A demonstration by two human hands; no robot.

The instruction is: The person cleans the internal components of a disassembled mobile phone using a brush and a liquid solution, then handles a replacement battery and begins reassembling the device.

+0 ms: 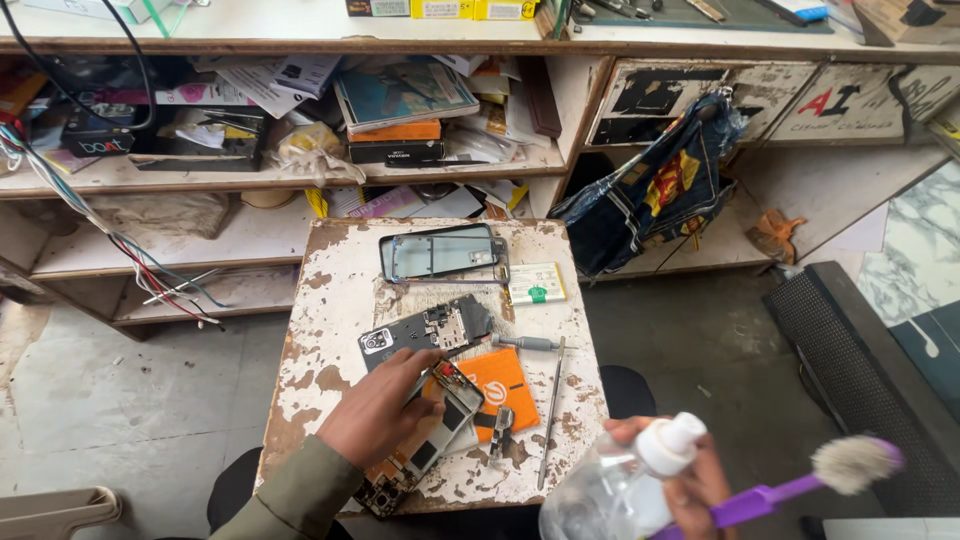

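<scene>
My left hand [385, 410] rests on an opened phone body [440, 425] lying on a worn white stool top [330, 300], fingers pressing it down. My right hand [690, 485], off the stool's right front corner, holds a clear plastic bottle with a white cap [625, 480] together with a purple-handled brush [790, 485] whose pale bristles point right. A black phone back part with a circuit board [425, 335] lies just beyond my left hand. An orange card [500, 385] sits under the phone body.
On the stool are also a phone frame [442, 252], a white-green battery [535, 283], a screwdriver [527, 343], a thin metal rod [551, 415] and tweezers [501, 431]. Cluttered shelves stand behind; loose wires [130, 250] hang left; a dark bag [655, 195] hangs right.
</scene>
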